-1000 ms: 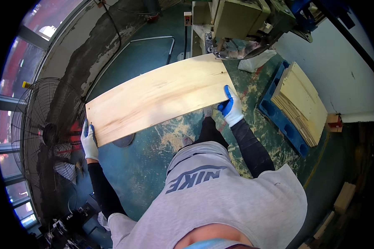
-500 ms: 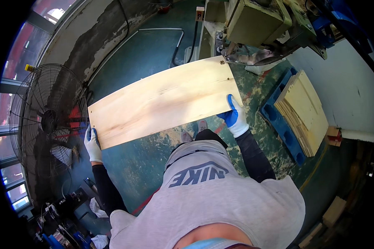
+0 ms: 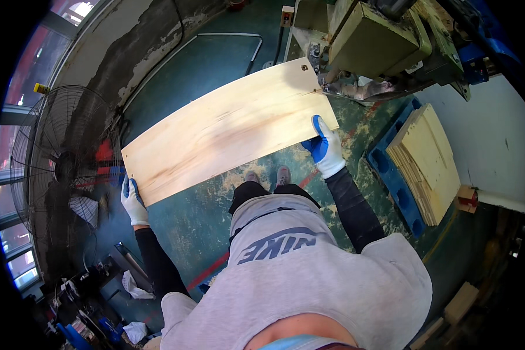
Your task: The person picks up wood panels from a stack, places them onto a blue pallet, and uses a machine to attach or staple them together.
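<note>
A long pale plywood board (image 3: 227, 131) is held out flat in front of me, its right end higher in the view than its left. My left hand (image 3: 133, 201), in a white glove with blue coating, grips the near left corner. With the thumb on top, my right hand (image 3: 325, 147), gloved alike, holds the near edge close to the right end. Small holes or dark spots show near the board's corners. The far right corner lies beside the metal working part of a green machine (image 3: 376, 44); I cannot tell whether they touch.
A large wire-caged fan (image 3: 64, 166) stands at the left by the windows. On the right, a stack of plywood boards (image 3: 429, 163) rests on a blue pallet (image 3: 394, 186). A small control box (image 3: 287, 16) stands beside the machine. Sawdust marks the green floor (image 3: 201, 221).
The board's right end has moved up and slightly left in the view, toward the machine, tilting the board more. Both hands keep their hold. My feet show more fully.
</note>
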`<state>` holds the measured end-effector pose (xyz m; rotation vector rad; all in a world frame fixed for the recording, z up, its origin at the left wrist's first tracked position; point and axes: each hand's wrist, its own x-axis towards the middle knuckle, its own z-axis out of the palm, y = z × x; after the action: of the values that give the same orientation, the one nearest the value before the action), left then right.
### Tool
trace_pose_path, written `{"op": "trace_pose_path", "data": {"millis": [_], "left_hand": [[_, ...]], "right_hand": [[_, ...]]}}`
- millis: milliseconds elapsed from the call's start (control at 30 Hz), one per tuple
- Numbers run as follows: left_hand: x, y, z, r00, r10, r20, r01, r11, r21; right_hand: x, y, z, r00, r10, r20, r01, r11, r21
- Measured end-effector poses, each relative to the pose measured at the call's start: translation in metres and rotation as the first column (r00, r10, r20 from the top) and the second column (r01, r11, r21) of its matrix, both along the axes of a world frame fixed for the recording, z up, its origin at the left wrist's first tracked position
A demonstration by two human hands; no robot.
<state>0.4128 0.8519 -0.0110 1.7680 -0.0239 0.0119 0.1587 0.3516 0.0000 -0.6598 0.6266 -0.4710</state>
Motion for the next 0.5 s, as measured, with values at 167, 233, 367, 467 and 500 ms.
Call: {"op": "trace_pose_path", "data": {"millis": [167, 233, 367, 467, 500], "left_hand": [[0.052, -0.019, -0.008, 0.994, -0.102, -0.03, 0.099, 0.993, -0.071], [0.065, -0.039, 0.001, 0.99, -0.139, -0.015, 0.138, 0.99, -0.009], [0.083, -0.049, 0.019, 0.98, -0.196, -0.04, 0.198, 0.978, 0.065], [0.108, -0.052, 0.021, 0.974, -0.211, -0.087, 0.219, 0.971, 0.094], [0.113, -0.055, 0.022, 0.973, -0.225, -0.06, 0.23, 0.966, 0.121]], "right_hand": [[0.015, -0.001, -0.004, 0.991, -0.133, -0.03, 0.134, 0.991, 0.022], [0.017, -0.002, 0.0, 0.983, -0.185, -0.019, 0.185, 0.983, -0.006], [0.014, 0.0, -0.016, 0.974, -0.227, 0.017, 0.227, 0.974, -0.005], [0.023, 0.015, -0.012, 0.948, -0.288, -0.139, 0.295, 0.955, 0.036], [0.026, 0.019, -0.01, 0.935, -0.326, -0.143, 0.33, 0.944, 0.01]]}}
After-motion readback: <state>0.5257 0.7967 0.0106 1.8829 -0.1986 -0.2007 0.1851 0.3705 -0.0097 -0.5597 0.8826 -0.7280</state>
